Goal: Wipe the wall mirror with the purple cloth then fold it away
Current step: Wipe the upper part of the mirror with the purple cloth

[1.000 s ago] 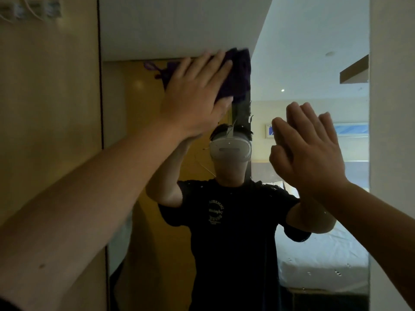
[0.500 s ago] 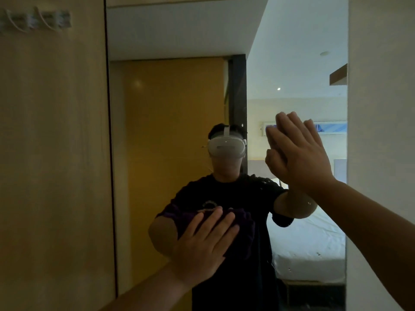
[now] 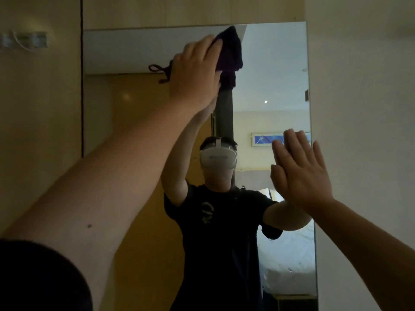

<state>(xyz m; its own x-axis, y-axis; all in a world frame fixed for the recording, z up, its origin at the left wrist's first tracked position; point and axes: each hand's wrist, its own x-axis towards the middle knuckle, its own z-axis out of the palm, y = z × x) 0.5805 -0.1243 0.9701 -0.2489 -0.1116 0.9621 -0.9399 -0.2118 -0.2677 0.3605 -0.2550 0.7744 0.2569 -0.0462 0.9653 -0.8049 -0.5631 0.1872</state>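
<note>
The tall wall mirror point(image 3: 276, 63) fills the middle of the head view, between a wooden panel and a white wall. My left hand point(image 3: 195, 72) is raised high and presses the bunched purple cloth point(image 3: 231, 52) against the glass just below the mirror's top edge. A thin loop of the cloth hangs out to the left of the hand. My right hand point(image 3: 301, 171) rests flat on the glass near the mirror's right edge, fingers spread upward, holding nothing. The mirror reflects a person in a dark shirt.
A wooden wall panel point(image 3: 40, 131) stands left of the mirror, with a row of hooks point(image 3: 23, 40) high up. A white wall point(image 3: 363, 108) runs along the right. The reflection shows a bed with white sheets point(image 3: 289, 261).
My left hand has swept the cloth from low on the mirror up to its top edge. My right hand has stayed flat on the glass at the right.
</note>
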